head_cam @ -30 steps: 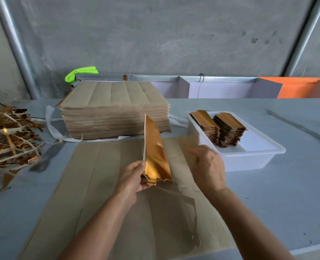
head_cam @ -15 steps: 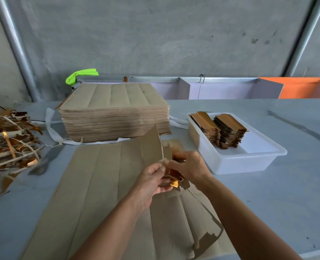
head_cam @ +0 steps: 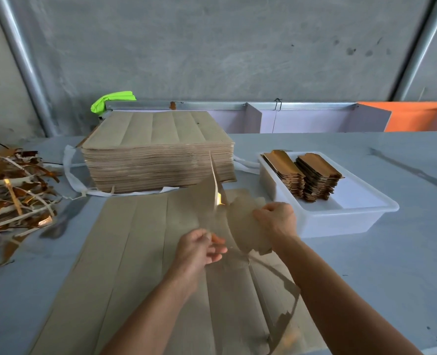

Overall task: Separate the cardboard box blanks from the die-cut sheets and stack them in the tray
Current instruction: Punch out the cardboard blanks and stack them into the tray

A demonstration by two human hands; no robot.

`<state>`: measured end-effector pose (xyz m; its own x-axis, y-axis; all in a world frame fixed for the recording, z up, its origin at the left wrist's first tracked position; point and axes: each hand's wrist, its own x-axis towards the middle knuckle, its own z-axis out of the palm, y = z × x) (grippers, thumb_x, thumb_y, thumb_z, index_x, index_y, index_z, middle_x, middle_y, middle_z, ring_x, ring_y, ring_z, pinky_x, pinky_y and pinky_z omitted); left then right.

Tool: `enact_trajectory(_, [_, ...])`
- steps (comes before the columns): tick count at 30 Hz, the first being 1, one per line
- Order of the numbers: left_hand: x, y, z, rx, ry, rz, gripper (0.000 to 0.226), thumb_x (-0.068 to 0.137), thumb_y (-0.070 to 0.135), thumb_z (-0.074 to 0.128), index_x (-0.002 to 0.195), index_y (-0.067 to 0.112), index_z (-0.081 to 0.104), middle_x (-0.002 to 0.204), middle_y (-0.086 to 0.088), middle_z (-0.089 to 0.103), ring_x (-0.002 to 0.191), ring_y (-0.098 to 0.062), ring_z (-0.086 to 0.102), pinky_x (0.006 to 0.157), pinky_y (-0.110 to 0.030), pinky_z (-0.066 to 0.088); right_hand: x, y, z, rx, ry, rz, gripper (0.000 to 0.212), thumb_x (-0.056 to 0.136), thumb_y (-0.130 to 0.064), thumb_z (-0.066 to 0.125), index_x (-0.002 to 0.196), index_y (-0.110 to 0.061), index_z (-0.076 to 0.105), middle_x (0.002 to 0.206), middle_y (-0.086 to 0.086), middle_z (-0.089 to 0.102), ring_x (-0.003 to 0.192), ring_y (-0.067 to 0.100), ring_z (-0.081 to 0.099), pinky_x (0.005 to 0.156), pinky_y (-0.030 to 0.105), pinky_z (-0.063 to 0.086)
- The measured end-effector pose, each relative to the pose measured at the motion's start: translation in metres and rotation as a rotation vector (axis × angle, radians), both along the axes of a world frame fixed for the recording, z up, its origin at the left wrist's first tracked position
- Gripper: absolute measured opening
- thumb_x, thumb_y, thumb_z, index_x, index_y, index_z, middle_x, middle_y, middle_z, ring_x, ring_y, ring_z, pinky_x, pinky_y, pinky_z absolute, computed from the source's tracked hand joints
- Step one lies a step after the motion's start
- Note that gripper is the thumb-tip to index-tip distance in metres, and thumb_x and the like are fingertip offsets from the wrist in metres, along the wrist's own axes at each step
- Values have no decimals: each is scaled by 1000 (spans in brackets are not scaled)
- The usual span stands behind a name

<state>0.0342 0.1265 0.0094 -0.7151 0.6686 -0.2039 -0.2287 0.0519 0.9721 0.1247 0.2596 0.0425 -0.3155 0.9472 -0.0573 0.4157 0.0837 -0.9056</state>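
Fingers of the right hand (head_cam: 276, 219) curl over the far edge of a brown blank (head_cam: 245, 226), pinching it and holding it tilted up off the table, while the fingers of the left hand (head_cam: 199, 248) are loosely bent, some of them pinching the near edge of a second blank (head_cam: 213, 198) that stands almost on edge, a glint of gold showing on its hidden face; how firm that left grip is cannot be told through the blur. Under both hands the grey table (head_cam: 366, 290) carries the die-cut sheet (head_cam: 135, 265) being worked, laid flat and brown side up, probably so the cut lines can be followed; its right side is already torn open and ragged where strips have come out. Behind it sits the tall stack of sheets (head_cam: 158, 155) waiting their turn, within reach of both arms. To the right, just beside the sheet, the white tray (head_cam: 353, 221) holds two piles of finished blanks (head_cam: 304, 175), gold faces up, placed near the right hand, which seems to suit a short carry. A heap of waste strips (head_cam: 15, 196) lies far left, well apart from the tray, likely so the scrap stays out of the good pieces. The two held pieces look to be pulled apart from each other.
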Motion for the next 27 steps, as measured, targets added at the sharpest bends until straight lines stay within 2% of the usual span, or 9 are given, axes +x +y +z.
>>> enact_trajectory(3, [-21, -3, -2, 86, -203, 225, 36, 100, -3, 28, 70, -2, 48, 71, -19, 57, 44, -15, 62, 45, -21, 52, 9, 5, -3, -191, 204, -141, 13, 83, -9, 59, 71, -4, 56, 77, 14, 57, 82, 35, 60, 64, 54, 57])
enact_trajectory(5, [-32, -2, -4, 97, -222, 300, 35, 98, -8, 25, 72, -2, 47, 71, -19, 55, 38, -10, 60, 40, -18, 50, 14, 5, -5, -237, 238, -161, 13, 86, -9, 58, 74, -7, 54, 80, 12, 55, 84, 33, 59, 52, 52, 56])
enact_trajectory(9, [-47, 1, 0, 86, -248, 355, 31, 93, -15, 25, 106, 3, 48, 64, -12, 61, 37, -8, 58, 39, -14, 45, 18, 8, -6, -150, 276, -174, 8, 87, -7, 56, 84, -14, 54, 84, 2, 51, 79, 25, 55, 48, 50, 56])
enact_trajectory(11, [-53, 3, 4, 68, -215, 344, 42, 88, -18, 25, 111, 5, 51, 55, -8, 60, 41, -11, 54, 35, -13, 39, 19, 11, -3, -70, 285, -161, 24, 90, -5, 52, 101, -26, 50, 87, -6, 49, 77, 21, 53, 44, 47, 55])
enact_trajectory(14, [-55, 8, 14, 79, -219, 278, 35, 83, -13, 29, 100, 4, 55, 61, -7, 52, 38, -8, 38, 31, -12, 23, 17, 13, 2, 86, 199, -96, 27, 94, -7, 45, 101, -28, 60, 87, -10, 49, 80, 29, 56, 43, 46, 55])
enact_trajectory(17, [-57, 16, 22, -4, -130, 195, 16, 91, 17, 46, 81, 12, 57, 58, -3, 53, 32, -5, 28, 33, -12, 17, 9, 13, 5, 240, 61, -42, 25, 93, -7, 47, 101, -16, 70, 93, -2, 58, 91, 32, 59, 65, 52, 58])
enact_trajectory(19, [-58, 20, 23, -36, 0, 146, 17, 95, 28, 51, 85, 17, 58, 57, -5, 51, 31, -5, 26, 33, -13, 16, 4, 15, 6, 308, 33, -28, 22, 91, -8, 53, 107, -10, 69, 101, 5, 62, 89, 25, 58, 67, 45, 58])
enact_trajectory(22, [-57, 25, 19, -13, 134, 93, 14, 97, 18, 51, 95, 17, 64, 53, -5, 45, 28, -3, 25, 32, -14, 18, -5, 20, 9, 439, -39, -14, 26, 87, 0, 55, 109, -5, 68, 107, 10, 63, 93, 22, 57, 76, 35, 53])
enact_trajectory(27, [-59, 34, 17, -45, 168, 26, 16, 94, 5, 53, 83, 7, 65, 67, -2, 56, 45, -5, 45, 45, -19, 35, -32, 31, 17, 645, -224, 79, 26, 88, 4, 48, 105, 3, 68, 119, 14, 60, 96, 27, 57, 77, 25, 41])
